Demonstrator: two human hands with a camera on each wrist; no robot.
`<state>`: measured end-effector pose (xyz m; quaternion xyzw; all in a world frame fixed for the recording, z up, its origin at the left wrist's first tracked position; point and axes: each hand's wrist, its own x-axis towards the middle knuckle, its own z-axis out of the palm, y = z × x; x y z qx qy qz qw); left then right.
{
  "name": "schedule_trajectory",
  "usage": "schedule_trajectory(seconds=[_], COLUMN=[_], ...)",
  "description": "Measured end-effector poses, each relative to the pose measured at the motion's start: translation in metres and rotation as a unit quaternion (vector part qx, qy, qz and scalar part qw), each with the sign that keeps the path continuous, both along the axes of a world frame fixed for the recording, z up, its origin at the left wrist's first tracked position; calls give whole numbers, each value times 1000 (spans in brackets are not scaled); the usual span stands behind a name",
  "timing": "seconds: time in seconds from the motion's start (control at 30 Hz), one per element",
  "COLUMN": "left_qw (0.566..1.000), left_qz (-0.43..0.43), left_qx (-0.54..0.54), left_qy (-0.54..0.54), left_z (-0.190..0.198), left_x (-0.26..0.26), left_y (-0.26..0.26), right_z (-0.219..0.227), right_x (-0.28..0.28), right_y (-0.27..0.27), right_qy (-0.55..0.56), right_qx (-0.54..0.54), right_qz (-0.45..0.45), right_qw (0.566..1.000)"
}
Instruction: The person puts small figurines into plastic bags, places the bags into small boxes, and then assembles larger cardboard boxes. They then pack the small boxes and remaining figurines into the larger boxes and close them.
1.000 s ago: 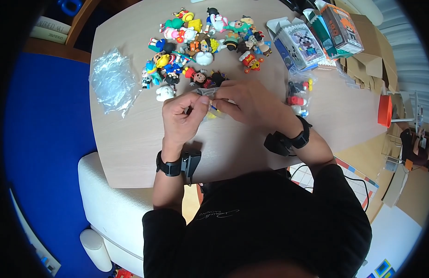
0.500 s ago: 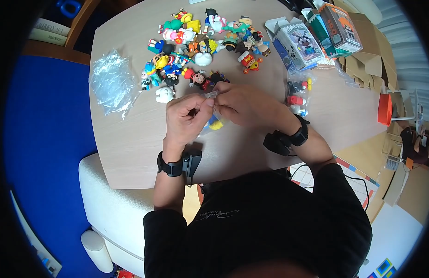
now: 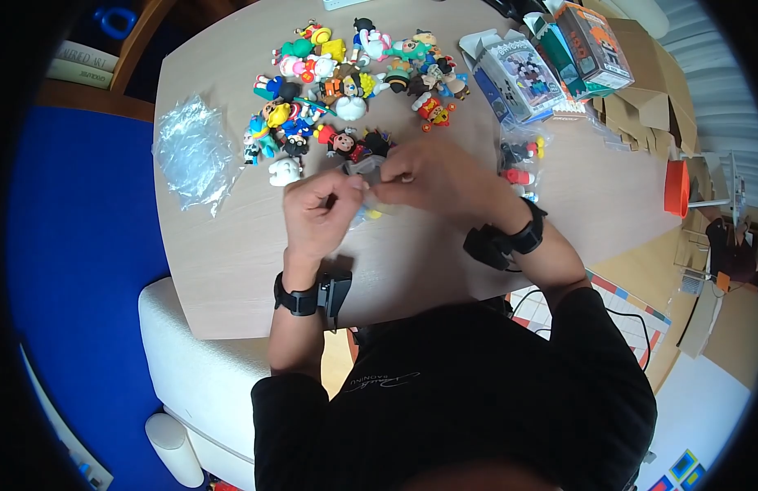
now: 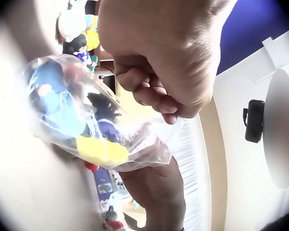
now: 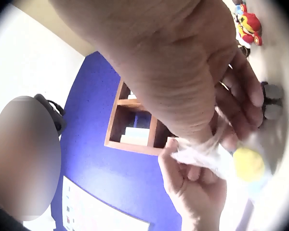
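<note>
A clear plastic bag hangs between my two hands, with toy figures in blue and yellow inside it. My left hand, fingers curled, pinches the bag's upper edge between thumb and forefinger. From the other side my right hand grips the same edge, its thumb and fingertips close to the left thumb. In the head view the hands cover much of the bag, and a bit of yellow shows below them. Just beyond the hands lies a figure with a red bow.
Many toy figures crowd the far part of the table. A crumpled clear bag lies at the left. On the right are bagged figures, toy boxes, flattened cardboard and an orange container.
Both hands stay at the bag's edge while their grip shifts. My left hand has moved slightly left since half a second ago, and the yellow part below is now more hidden.
</note>
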<state>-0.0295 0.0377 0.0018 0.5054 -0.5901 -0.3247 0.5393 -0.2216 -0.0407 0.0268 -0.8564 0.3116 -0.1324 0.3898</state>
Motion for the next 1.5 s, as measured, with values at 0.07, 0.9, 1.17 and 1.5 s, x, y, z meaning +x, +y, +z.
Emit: schedule_trajectory(seconds=[0.07,0.9,1.17,1.5], left_qw=[999,975,984,959], left_qz=[26,80,66,80], left_qx=[0,-29,27,-14], left_qy=[31,207,165,272], left_z=[0,-3,-3,-8], left_x=[9,28,19,27], left_y=[1,4,1,1], right_z=[6,-52,-62,-63], right_x=[-4,27,31,33], right_y=[-9,1,-7,-1], right_qy=[-74,-51,28,-34], right_qx=[56,-280,-230,-306], right_qz=[-23,-10,-41,-30], right_qw=[995,959,972,951])
